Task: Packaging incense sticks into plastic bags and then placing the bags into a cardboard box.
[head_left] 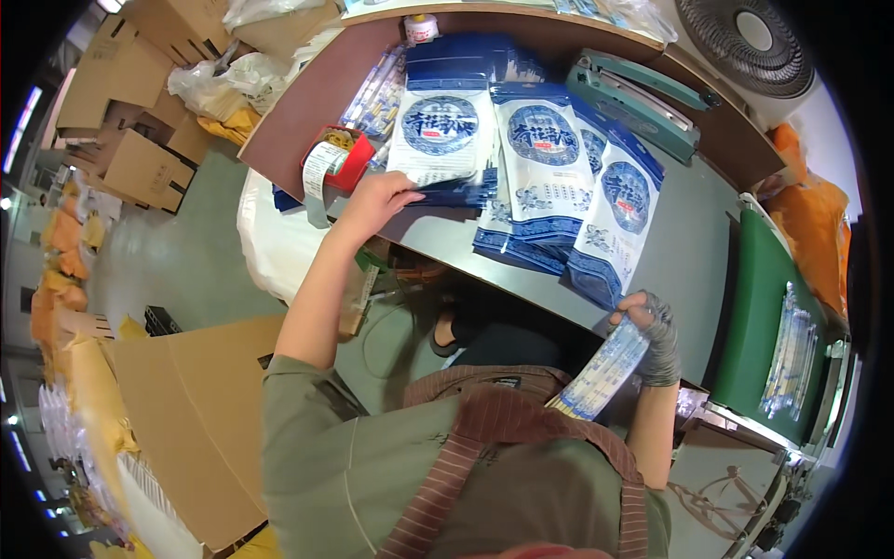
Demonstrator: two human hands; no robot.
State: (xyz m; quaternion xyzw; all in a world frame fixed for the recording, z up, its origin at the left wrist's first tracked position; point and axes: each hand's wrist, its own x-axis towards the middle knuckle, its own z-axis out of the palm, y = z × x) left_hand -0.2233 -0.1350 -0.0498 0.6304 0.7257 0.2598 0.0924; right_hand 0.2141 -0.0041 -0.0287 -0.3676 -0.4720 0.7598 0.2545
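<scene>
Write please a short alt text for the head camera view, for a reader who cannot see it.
Seen from above, a person's left hand presses on a blue-and-white pouch on a grey table, while the gloved right hand holds a bundle of slim packets. More pouches lie fanned out alongside.

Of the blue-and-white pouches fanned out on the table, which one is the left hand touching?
The leftmost pouch: the left hand rests at its bottom edge, while the others fan out to its right, untouched.

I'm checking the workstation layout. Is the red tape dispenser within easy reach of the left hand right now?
Probably yes. The left hand rests on a white-and-blue pouch right beside the red tape dispenser, with nothing between them. The right hand holds a bundle of slim packets.
</scene>
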